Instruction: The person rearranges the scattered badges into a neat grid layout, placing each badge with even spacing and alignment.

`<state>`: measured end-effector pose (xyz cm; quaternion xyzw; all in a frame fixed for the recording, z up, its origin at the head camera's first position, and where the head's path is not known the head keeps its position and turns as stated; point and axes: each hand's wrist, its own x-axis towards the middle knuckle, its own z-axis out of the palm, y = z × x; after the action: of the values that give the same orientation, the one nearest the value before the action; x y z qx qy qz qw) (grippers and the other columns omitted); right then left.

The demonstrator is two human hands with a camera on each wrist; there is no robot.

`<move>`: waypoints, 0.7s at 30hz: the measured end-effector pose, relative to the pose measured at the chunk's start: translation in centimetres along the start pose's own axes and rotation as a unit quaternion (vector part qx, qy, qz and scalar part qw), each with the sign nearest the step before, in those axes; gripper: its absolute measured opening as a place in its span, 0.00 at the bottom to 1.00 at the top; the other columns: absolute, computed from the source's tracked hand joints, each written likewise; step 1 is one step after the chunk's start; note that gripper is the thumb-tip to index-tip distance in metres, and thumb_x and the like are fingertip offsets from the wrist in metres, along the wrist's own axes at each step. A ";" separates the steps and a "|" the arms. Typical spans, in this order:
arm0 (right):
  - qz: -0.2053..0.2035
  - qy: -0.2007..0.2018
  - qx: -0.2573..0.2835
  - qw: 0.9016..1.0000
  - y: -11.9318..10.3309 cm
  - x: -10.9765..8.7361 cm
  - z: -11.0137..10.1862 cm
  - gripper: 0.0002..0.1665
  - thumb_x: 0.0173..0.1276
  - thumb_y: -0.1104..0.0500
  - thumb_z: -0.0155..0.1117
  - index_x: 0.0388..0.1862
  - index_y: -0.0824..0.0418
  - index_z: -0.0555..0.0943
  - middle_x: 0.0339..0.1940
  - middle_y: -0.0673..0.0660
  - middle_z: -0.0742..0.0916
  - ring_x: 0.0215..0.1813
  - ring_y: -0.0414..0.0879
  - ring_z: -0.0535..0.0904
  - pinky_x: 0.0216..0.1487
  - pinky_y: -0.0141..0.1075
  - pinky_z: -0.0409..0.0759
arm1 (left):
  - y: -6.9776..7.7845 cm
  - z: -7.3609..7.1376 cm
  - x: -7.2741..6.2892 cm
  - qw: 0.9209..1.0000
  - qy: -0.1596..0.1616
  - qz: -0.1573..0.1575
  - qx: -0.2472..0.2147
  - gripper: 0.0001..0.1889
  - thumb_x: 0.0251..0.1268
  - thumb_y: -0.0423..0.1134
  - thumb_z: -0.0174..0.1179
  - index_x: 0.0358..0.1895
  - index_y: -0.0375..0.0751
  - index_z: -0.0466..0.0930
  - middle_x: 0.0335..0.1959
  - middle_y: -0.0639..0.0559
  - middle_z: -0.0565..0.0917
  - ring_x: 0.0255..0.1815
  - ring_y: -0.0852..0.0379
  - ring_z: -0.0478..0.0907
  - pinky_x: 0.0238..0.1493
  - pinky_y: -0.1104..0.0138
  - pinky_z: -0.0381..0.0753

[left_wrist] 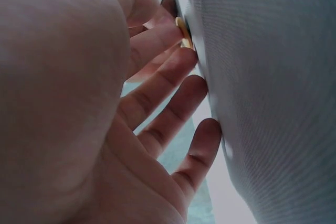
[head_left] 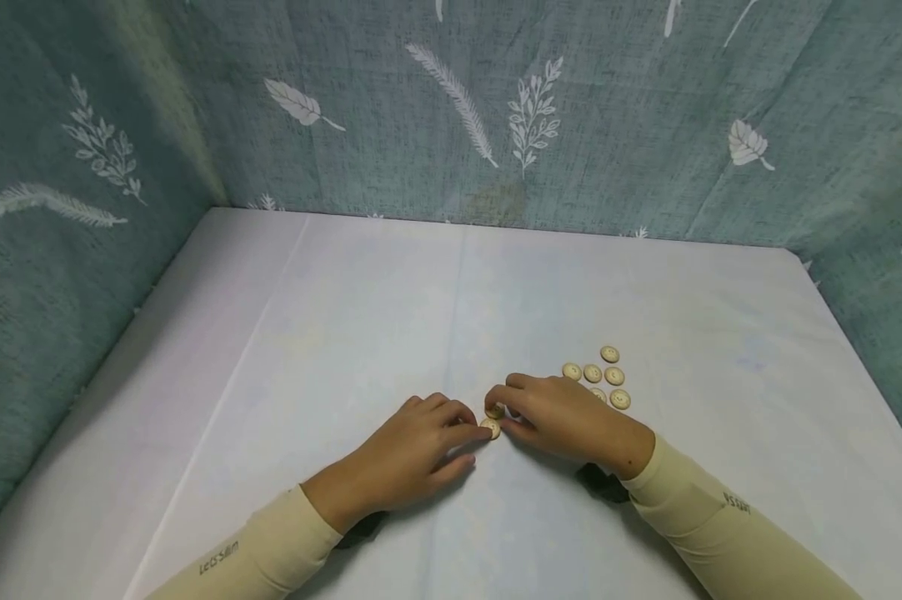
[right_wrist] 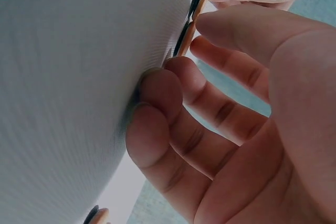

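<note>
Two round wooden buttons lie side by side on the white cloth between the hands. My left hand (head_left: 418,450) touches the nearer button (head_left: 492,429) with its index fingertip. In the left wrist view its other fingers (left_wrist: 181,98) fan out fairly straight, with tips at the cloth. My right hand (head_left: 559,417) pinches the farther button (head_left: 495,412) between thumb and index finger. The right wrist view has this button (right_wrist: 185,39) close by the thumb tip, and its remaining fingers (right_wrist: 149,135) bend against the cloth.
Several more wooden buttons (head_left: 614,376) lie in a loose group beyond the right hand, which partly covers one or more of them. A white cloth (head_left: 331,333) covers the table. Green leaf-patterned fabric (head_left: 391,125) hangs behind and at both sides.
</note>
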<state>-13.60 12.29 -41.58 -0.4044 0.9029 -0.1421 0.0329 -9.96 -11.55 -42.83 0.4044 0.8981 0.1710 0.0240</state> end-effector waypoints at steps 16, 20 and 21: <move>0.001 0.002 -0.001 1.000 0.1 -0.2 0.2 0.11 0.66 0.59 0.70 0.47 0.51 0.84 0.33 0.46 0.81 0.25 0.34 0.75 0.29 0.26 0.73 | 0.2 0.2 0.0 1.000 -0.002 -0.006 -0.002 0.17 0.72 0.50 0.59 0.60 0.56 0.83 0.53 0.59 0.81 0.52 0.60 0.74 0.46 0.62 0.71; 0.000 0.000 -0.004 1.000 0.1 -0.2 0.1 0.12 0.66 0.59 0.70 0.48 0.51 0.83 0.33 0.46 0.81 0.25 0.34 0.74 0.28 0.26 0.73 | 0.1 0.1 0.0 1.000 -0.003 -0.004 -0.002 0.17 0.72 0.50 0.59 0.60 0.56 0.83 0.53 0.59 0.81 0.53 0.59 0.75 0.47 0.61 0.72; -0.001 0.001 -0.007 1.000 0.1 -0.1 0.1 0.13 0.65 0.60 0.70 0.48 0.52 0.83 0.33 0.46 0.81 0.25 0.34 0.74 0.28 0.26 0.73 | 0.1 0.1 0.0 1.000 -0.002 -0.004 -0.001 0.17 0.72 0.50 0.59 0.60 0.56 0.83 0.53 0.59 0.81 0.53 0.59 0.75 0.47 0.61 0.72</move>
<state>-13.55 12.40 -41.71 -0.4054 0.9034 -0.1366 0.0288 -9.89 -11.42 -42.91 0.4014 0.8993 0.1714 0.0265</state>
